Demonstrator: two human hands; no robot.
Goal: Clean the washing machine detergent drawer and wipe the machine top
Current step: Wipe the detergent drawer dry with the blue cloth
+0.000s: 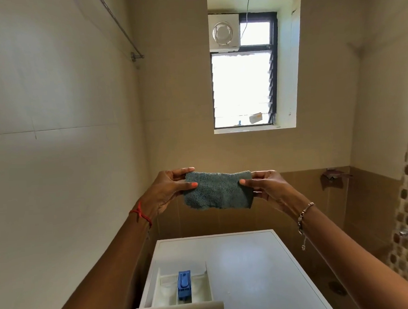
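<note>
The left hand (pixel 167 193) and right hand (pixel 265 186) pinch the grey-green cloth (pixel 219 192) stretched above the open detergent drawer (pixel 183 288); a weak pinch could drop it inside

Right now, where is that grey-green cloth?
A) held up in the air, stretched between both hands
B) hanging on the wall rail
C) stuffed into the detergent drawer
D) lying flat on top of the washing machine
A: the cloth is pinched at its left edge by the left hand and at its right edge by the right hand, well above the machine top and the open drawer.
</note>
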